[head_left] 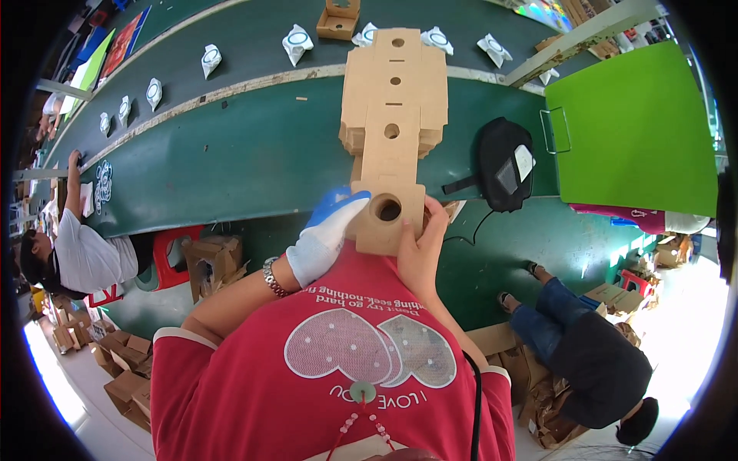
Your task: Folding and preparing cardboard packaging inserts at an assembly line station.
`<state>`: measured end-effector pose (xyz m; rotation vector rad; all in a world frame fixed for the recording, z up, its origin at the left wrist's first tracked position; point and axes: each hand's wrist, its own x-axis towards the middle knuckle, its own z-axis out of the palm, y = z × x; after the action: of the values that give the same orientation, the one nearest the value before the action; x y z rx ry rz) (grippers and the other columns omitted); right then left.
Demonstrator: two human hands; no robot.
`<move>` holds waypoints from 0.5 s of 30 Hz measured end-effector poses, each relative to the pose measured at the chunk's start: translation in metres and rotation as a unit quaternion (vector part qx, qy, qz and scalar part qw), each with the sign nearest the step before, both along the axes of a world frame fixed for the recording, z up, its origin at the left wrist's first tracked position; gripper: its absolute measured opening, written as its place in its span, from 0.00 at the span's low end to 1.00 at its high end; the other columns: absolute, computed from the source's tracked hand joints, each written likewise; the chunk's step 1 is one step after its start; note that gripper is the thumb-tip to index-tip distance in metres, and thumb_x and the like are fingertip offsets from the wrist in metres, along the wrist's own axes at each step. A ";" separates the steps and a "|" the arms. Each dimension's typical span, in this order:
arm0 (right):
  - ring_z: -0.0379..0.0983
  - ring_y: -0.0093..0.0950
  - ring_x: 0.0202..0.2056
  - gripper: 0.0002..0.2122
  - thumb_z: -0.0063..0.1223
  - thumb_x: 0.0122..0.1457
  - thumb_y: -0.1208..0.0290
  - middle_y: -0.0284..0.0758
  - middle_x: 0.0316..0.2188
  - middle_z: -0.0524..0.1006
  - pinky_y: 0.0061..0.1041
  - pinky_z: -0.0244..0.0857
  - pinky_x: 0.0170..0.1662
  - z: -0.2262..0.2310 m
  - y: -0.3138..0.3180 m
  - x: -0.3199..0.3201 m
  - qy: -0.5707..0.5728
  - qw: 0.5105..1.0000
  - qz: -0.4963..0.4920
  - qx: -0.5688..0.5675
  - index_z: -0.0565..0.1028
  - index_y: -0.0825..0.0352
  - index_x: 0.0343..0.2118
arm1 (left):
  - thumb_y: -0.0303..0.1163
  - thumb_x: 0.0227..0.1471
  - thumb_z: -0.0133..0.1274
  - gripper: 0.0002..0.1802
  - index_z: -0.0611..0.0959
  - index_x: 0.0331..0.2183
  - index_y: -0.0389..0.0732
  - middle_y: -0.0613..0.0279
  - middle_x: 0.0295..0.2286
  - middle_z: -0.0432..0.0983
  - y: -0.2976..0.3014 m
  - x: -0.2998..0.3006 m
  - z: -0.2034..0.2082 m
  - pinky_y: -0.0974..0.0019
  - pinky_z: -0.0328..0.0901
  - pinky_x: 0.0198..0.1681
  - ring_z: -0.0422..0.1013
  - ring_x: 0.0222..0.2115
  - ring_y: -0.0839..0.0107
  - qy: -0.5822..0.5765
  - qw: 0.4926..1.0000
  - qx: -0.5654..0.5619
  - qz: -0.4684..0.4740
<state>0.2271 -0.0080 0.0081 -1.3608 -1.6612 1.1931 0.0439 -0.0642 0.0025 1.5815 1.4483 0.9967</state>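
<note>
Both my hands hold the near end of a brown cardboard box blank (378, 240) at the table's front edge, close to my body. A round hole shows in this end. My left hand (327, 234), in a white glove with blue fingertips, grips its left side. On the right side, my bare right hand (423, 250) has its fingers closed around the edge. Beyond lies a stack of flat cardboard blanks (430, 100) with round holes and slots. Whether the held end belongs to the top blank of that stack, I cannot tell.
A black bag (503, 165) with a cord lies right of the stack, near a bright green panel (634, 127). White-wrapped round items (297, 44) and a small open box (338, 19) sit on the far belt. Other people are at left (96, 257) and lower right (596, 353).
</note>
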 end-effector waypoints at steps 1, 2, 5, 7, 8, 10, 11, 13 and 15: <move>0.61 0.39 0.53 0.16 0.41 0.62 0.81 0.47 0.49 0.62 0.34 0.53 0.60 0.005 0.000 -0.008 0.069 0.995 -0.050 -0.058 0.59 0.77 0.53 | 0.24 0.60 0.48 0.20 0.72 0.54 0.37 0.52 0.52 0.68 0.001 0.002 0.005 0.66 0.60 0.58 0.64 0.55 0.68 -0.099 0.994 -0.033 0.036; 0.61 0.39 0.53 0.16 0.41 0.62 0.81 0.47 0.49 0.62 0.34 0.53 0.60 0.003 0.002 -0.011 0.074 0.995 -0.038 -0.049 0.59 0.77 0.53 | 0.26 0.61 0.48 0.19 0.72 0.54 0.37 0.55 0.50 0.69 0.007 0.005 0.017 0.66 0.61 0.56 0.66 0.53 0.69 -0.194 0.976 -0.060 0.080; 0.60 0.30 0.56 0.17 0.40 0.65 0.74 0.41 0.52 0.66 0.27 0.52 0.60 -0.007 0.000 -0.014 -0.007 0.998 0.038 -0.040 0.60 0.70 0.56 | 0.35 0.56 0.58 0.23 0.72 0.50 0.36 0.60 0.46 0.74 0.024 0.017 0.004 0.68 0.65 0.51 0.70 0.46 0.73 -0.376 0.874 -0.197 0.236; 0.60 0.29 0.56 0.17 0.40 0.65 0.71 0.40 0.53 0.66 0.27 0.52 0.60 0.001 0.006 -0.017 0.099 0.983 0.060 -0.144 0.61 0.69 0.56 | 0.38 0.53 0.62 0.24 0.75 0.47 0.36 0.60 0.44 0.75 0.025 0.008 0.003 0.68 0.65 0.50 0.71 0.46 0.74 -0.374 0.868 -0.245 0.216; 0.60 0.28 0.57 0.18 0.40 0.66 0.68 0.38 0.54 0.66 0.27 0.53 0.60 0.004 0.010 -0.017 0.194 0.944 0.064 -0.259 0.62 0.68 0.56 | 0.40 0.55 0.59 0.18 0.82 0.43 0.38 0.61 0.43 0.78 0.024 0.006 0.013 0.70 0.66 0.45 0.72 0.40 0.76 -0.378 0.869 -0.254 0.194; 0.67 0.26 0.51 0.18 0.40 0.67 0.62 0.34 0.47 0.72 0.26 0.60 0.55 -0.001 0.016 -0.021 0.201 0.933 0.051 -0.294 0.68 0.67 0.53 | 0.43 0.57 0.57 0.17 0.84 0.38 0.39 0.61 0.35 0.78 0.018 0.002 0.009 0.70 0.66 0.39 0.71 0.33 0.75 -0.326 0.896 -0.233 0.193; 0.69 0.24 0.43 0.17 0.40 0.68 0.59 0.31 0.41 0.73 0.24 0.62 0.47 0.000 0.019 -0.026 0.183 0.919 0.041 -0.345 0.70 0.67 0.49 | 0.45 0.58 0.54 0.18 0.83 0.33 0.38 0.64 0.25 0.74 0.024 0.001 0.010 0.69 0.64 0.34 0.69 0.27 0.74 -0.237 0.903 -0.296 0.200; 0.63 0.17 0.22 0.16 0.42 0.68 0.53 0.23 0.21 0.68 0.21 0.57 0.28 0.010 0.024 -0.035 0.024 0.931 0.079 -0.355 0.73 0.61 0.35 | 0.48 0.60 0.51 0.21 0.79 0.28 0.38 0.68 0.21 0.70 0.023 0.001 0.017 0.69 0.62 0.29 0.66 0.23 0.76 -0.221 0.931 -0.213 0.200; 0.58 0.18 0.20 0.15 0.43 0.68 0.53 0.23 0.18 0.63 0.22 0.52 0.26 0.013 0.026 -0.048 0.122 0.923 0.061 -0.360 0.71 0.60 0.31 | 0.48 0.61 0.50 0.22 0.78 0.27 0.38 0.69 0.21 0.70 0.031 -0.004 0.023 0.70 0.62 0.29 0.66 0.23 0.76 -0.206 0.933 -0.206 0.211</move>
<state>0.1796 0.0184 0.0212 -1.4430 -1.1741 2.0882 0.0403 -0.0331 0.0259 0.7202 1.5902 1.0926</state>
